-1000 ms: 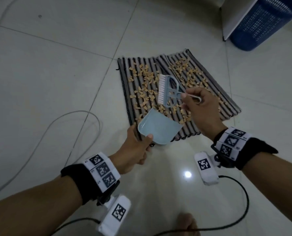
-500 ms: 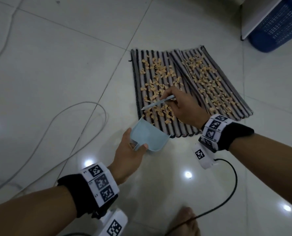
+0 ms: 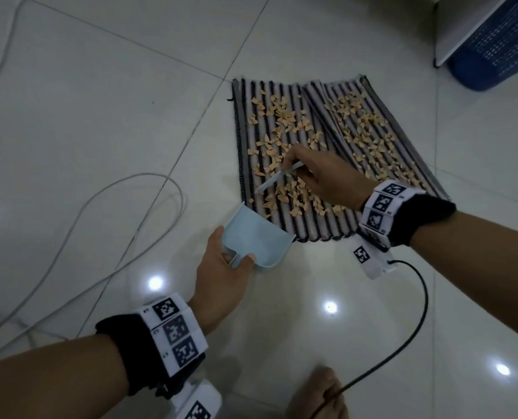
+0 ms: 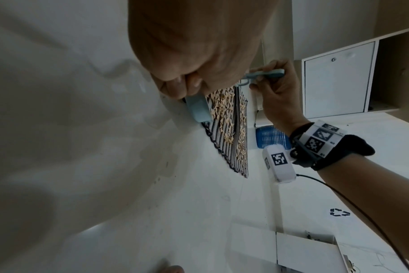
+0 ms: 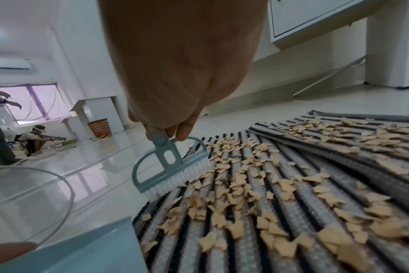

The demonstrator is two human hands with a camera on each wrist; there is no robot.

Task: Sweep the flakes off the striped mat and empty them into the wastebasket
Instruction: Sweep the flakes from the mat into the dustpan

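While the left grip (image 3: 221,267) holds a smooth dustpan (image 3: 253,241), the right grip (image 3: 327,176) clasps a bristled brush (image 5: 173,166); ribbed mat (image 3: 312,219).

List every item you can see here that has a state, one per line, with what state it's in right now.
Striped woven mat: flat on the floor, one half overlapping the other, strewn with flakes.
Tan flakes: scattered on the mat, none in the dustpan.
Light blue plastic dustpan: empty, at the mat's near corner, gripped by left hand.
Light blue hand brush: bristles on the mat, held by right hand.
Blue mesh wastebasket: upright beyond the mat.

flakes (image 3: 285,122) on mat (image 3: 242,140) | dustpan (image 3: 253,240) at mat's near-left corner, apparently touching | wastebasket (image 3: 493,49) far right
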